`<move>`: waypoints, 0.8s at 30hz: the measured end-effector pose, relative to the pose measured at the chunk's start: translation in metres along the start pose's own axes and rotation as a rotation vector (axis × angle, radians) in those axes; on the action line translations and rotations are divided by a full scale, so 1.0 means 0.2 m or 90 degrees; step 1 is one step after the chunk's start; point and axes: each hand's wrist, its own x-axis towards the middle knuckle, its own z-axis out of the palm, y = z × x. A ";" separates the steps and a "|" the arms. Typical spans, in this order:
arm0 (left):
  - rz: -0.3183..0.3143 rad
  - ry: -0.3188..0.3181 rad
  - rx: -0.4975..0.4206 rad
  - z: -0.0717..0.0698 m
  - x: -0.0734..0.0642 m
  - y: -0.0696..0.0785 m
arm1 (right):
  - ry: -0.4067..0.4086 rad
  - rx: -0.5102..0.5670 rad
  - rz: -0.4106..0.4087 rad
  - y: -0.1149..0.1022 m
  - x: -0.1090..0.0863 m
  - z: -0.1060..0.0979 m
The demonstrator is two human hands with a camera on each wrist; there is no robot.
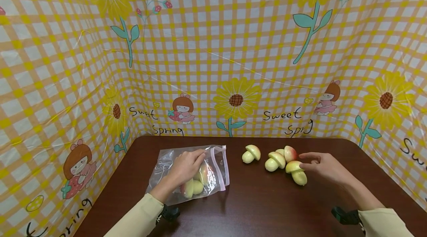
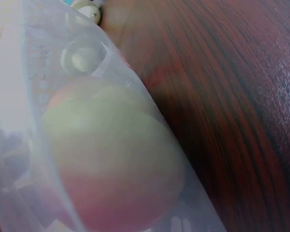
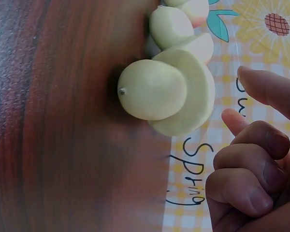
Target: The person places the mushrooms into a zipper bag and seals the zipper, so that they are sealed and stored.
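A clear zip bag [image 1: 166, 163] with a pink-edged mouth lies at the left, the mouth facing right. Toy mushrooms [image 1: 197, 187] with cream stems and reddish caps show through its plastic. My left hand [image 1: 187, 165] lies over the bag and grips its upper side near the mouth; the fingertips are partly hidden. The left wrist view has a large blurred mushroom [image 2: 111, 154] behind the plastic. My right hand [image 1: 321, 167] hovers beside a toy mushroom [image 1: 296, 173], thumb and index finger apart. In the right wrist view its other fingers [image 3: 246, 188] bend inward, holding nothing.
More mushrooms sit close together on the dark wooden table [image 1: 253, 211], among them a yellow-capped mushroom [image 1: 275, 161] and a red-capped mushroom [image 1: 291, 153]. A separate mushroom [image 1: 251, 154] stands nearer the bag. Checked cloth [image 1: 207, 51] walls the table's back and sides.
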 end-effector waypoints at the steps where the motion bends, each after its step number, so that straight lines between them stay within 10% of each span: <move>1: 0.000 -0.001 0.000 0.00 0.00 0.00 | 0.001 0.003 0.004 0.01 0.00 0.00; 24: -0.007 0.000 0.001 0.00 0.00 0.01 | -0.020 0.000 0.010 0.10 0.00 0.03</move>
